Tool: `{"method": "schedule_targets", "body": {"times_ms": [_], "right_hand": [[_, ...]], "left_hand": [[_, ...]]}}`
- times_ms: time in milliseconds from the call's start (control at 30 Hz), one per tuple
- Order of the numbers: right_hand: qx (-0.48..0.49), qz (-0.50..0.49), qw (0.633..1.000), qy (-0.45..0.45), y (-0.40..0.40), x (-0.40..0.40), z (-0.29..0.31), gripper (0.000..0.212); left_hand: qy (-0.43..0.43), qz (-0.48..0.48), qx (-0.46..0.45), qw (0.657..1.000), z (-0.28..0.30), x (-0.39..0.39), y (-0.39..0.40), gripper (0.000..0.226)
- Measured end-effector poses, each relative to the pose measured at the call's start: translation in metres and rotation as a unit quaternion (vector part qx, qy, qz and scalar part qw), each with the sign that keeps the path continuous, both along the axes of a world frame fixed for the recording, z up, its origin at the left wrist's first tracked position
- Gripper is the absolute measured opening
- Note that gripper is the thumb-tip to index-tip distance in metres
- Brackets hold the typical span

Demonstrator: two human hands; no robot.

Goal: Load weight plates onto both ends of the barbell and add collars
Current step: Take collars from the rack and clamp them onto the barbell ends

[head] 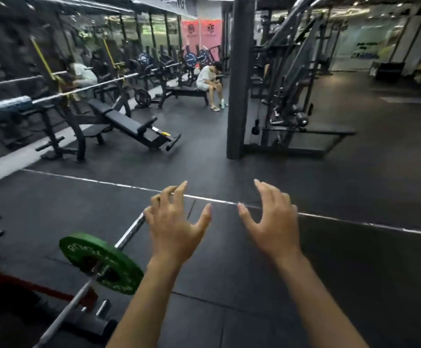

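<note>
Lying diagonally, barbell (83, 285), sleeve tip far-right, green plate (101, 264) on

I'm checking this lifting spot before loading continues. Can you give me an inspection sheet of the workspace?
Surface: black rubber gym floor with a white line across it.
Job's things: round green weight plate sits on the chrome steel barbell; no collar seen outside it.
Clutter: nothing seen.
Grippers: left hand and right hand open, holding nothing.
Cables: nothing seen.
Surroundings: black padded bench, thick black pillar, seated person in white.
</note>
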State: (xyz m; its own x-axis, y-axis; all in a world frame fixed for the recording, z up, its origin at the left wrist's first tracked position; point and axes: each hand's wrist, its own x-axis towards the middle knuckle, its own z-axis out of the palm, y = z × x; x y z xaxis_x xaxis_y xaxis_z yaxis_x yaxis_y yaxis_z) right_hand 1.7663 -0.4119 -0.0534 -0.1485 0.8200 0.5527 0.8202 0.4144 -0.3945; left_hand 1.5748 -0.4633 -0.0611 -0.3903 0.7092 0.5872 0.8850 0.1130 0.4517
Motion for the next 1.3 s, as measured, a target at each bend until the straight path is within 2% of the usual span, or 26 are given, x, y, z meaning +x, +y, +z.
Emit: {"method": "schedule_targets", "body": {"times_ms": [200,467,800,1067,1300], "right_hand": [[0.017,0.063,0.998,0.01,0.134,-0.061,-0.008,0.069],[0.014,0.075,0.997,-0.032,0.319,-0.141,0.0,0.069],[0.009,0.083,0.996,-0.009,0.537,-0.209,-0.01,0.069],[0.001,0.19,0.982,-0.005,0.725,-0.313,-0.011,0.066],[0.012,0.299,0.954,-0.003,0.829,-0.441,-0.004,0.066]], "left_hand": [[-0.002,0.062,0.0,0.998,-0.008,-0.056,0.108,0.077],[-0.016,0.055,0.01,0.998,-0.004,-0.128,0.298,0.077],[-0.003,0.064,-0.004,0.998,-0.012,-0.197,0.516,0.078],[-0.003,0.158,-0.015,0.987,-0.008,-0.279,0.667,0.078],[-0.001,0.283,-0.014,0.959,-0.001,-0.382,0.734,0.079]]}}
